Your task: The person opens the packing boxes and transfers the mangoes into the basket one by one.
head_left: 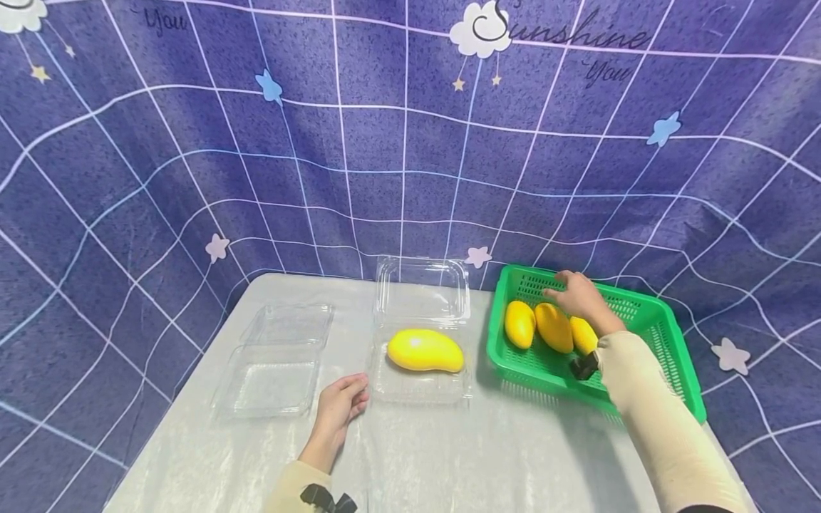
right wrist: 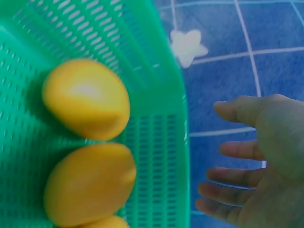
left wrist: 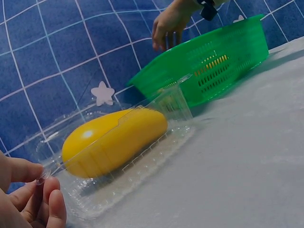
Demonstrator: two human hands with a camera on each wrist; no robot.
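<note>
A yellow mango (head_left: 425, 350) lies in the base of a clear hinged plastic clamshell box (head_left: 420, 392), whose lid (head_left: 422, 291) stands raised at the back. My left hand (head_left: 343, 407) pinches the box's left edge between thumb and fingers, seen close up in the left wrist view. Over the green basket (head_left: 685, 370) hovers my right hand (head_left: 579, 295), its fingers spread and holding nothing. Below it in the basket lie three mangoes: one on the left (head_left: 519, 325), one in the middle (head_left: 554, 328) and one on the right (head_left: 583, 335), partly hidden by the right arm.
Another clear clamshell box (head_left: 266, 388) lies opened out on the left of the white-covered table (head_left: 442, 463). A blue grid-patterned curtain (head_left: 359, 142) hangs right behind the table and along its sides. The green basket stands at the table's right, near the back.
</note>
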